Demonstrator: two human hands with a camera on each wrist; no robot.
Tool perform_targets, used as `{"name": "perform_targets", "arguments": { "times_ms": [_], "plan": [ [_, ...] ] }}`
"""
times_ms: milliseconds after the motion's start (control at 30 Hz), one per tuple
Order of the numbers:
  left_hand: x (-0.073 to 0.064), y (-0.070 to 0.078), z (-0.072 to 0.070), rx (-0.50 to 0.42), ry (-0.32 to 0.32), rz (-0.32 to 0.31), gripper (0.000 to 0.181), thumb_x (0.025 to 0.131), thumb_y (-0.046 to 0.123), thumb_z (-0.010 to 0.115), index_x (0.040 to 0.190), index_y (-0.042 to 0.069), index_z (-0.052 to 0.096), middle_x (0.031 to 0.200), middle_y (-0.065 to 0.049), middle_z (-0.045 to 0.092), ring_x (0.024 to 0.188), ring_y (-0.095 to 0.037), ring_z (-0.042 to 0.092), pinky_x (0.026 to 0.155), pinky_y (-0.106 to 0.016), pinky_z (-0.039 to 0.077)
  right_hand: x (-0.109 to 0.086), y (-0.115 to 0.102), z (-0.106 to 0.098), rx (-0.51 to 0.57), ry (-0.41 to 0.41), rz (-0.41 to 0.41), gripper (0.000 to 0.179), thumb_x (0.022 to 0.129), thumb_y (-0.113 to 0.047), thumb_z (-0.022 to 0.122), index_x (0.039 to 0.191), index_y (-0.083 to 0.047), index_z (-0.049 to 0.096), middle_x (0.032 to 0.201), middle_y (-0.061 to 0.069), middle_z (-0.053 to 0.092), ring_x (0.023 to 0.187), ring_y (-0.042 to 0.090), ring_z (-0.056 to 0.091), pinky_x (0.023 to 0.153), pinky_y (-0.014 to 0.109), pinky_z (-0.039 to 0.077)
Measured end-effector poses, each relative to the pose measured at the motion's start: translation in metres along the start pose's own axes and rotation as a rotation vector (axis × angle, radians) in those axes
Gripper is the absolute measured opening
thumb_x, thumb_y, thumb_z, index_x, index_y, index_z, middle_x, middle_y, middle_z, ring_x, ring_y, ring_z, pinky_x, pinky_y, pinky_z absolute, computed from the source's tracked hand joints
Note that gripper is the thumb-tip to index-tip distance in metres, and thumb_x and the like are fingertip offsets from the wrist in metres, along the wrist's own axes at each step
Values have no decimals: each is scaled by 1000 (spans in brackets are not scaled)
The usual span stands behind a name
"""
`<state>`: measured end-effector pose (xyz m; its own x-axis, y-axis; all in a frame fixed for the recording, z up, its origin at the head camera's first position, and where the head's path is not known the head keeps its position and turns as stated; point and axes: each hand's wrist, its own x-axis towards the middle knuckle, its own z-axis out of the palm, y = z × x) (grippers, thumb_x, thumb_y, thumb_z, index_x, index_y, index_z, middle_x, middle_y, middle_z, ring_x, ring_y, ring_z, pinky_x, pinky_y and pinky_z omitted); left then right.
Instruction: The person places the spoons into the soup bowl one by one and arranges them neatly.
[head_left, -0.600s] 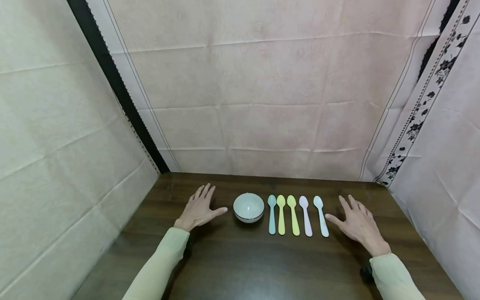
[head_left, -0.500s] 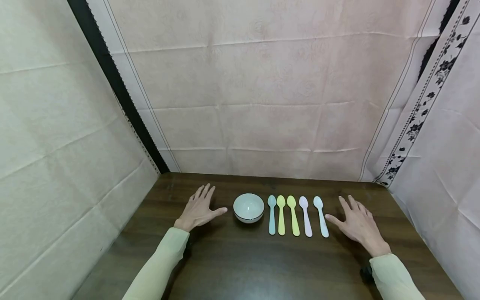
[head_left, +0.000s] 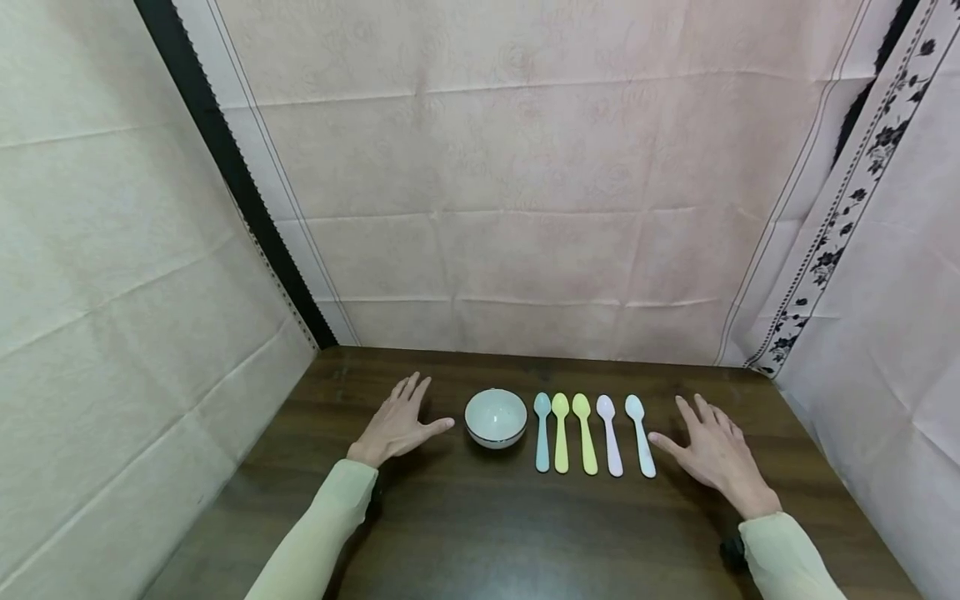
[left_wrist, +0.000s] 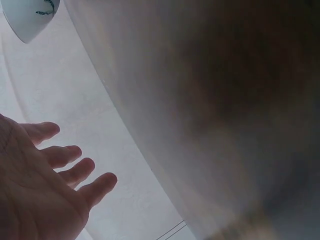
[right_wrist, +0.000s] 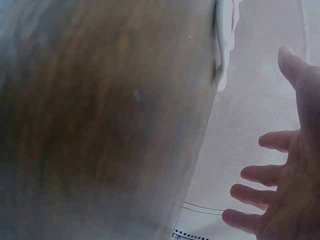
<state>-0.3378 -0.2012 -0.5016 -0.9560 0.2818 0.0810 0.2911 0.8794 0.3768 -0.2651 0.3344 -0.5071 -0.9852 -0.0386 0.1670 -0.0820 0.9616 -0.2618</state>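
My left hand point(head_left: 397, 423) is spread with nothing in it, to the left of a small pale bowl point(head_left: 496, 417); its thumb points at the bowl but stays apart from it. In the left wrist view the bowl point(left_wrist: 31, 19) shows a dark green mark on its side. Right of the bowl lie several spoons side by side, heads away from me: a blue spoon point(head_left: 542, 433), a yellow-green spoon point(head_left: 561, 433), a second yellow-green spoon point(head_left: 586, 435), a lilac spoon point(head_left: 610, 435) and a light blue spoon point(head_left: 641, 436). My right hand point(head_left: 716, 454), fingers spread and holding nothing, is just right of the light blue spoon.
Everything lies on a dark brown wooden table point(head_left: 480, 533). Pale cloth hangs behind the back edge point(head_left: 525, 208) and along both sides, with a black strip point(head_left: 240, 175) at the left corner and a floral border point(head_left: 840, 225) at the right.
The head view has shifted very slightly. Both hands, the bowl and the spoons keep their places on the table.
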Motion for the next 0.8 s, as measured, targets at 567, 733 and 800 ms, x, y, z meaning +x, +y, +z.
{"name": "perform_targets", "arguments": {
  "times_ms": [567, 733, 800],
  "plan": [
    [2, 2, 6, -114, -8, -37, 113, 94, 83, 61, 175, 15, 25, 182, -19, 24, 166, -49, 27, 125, -74, 36, -1, -3, 3, 35, 12, -2, 99, 103, -69, 61, 166, 4, 37, 166, 42, 35, 146, 67, 34, 115, 83, 30],
    [3, 4, 7, -166, 2, -36, 113, 93, 81, 65, 173, 10, 29, 179, -19, 31, 165, -49, 30, 126, -73, 35, -1, -6, 2, 44, 35, -13, 93, 104, -64, 63, 163, 5, 42, 161, 42, 42, 144, 66, 38, 114, 82, 32],
    [3, 6, 7, -195, 2, -42, 113, 92, 79, 69, 173, 10, 30, 179, -19, 32, 165, -47, 31, 128, -72, 34, -1, -8, 2, 45, 40, -17, 91, 104, -63, 64, 161, 6, 45, 157, 42, 47, 142, 65, 41, 112, 81, 34]
  ]
}}
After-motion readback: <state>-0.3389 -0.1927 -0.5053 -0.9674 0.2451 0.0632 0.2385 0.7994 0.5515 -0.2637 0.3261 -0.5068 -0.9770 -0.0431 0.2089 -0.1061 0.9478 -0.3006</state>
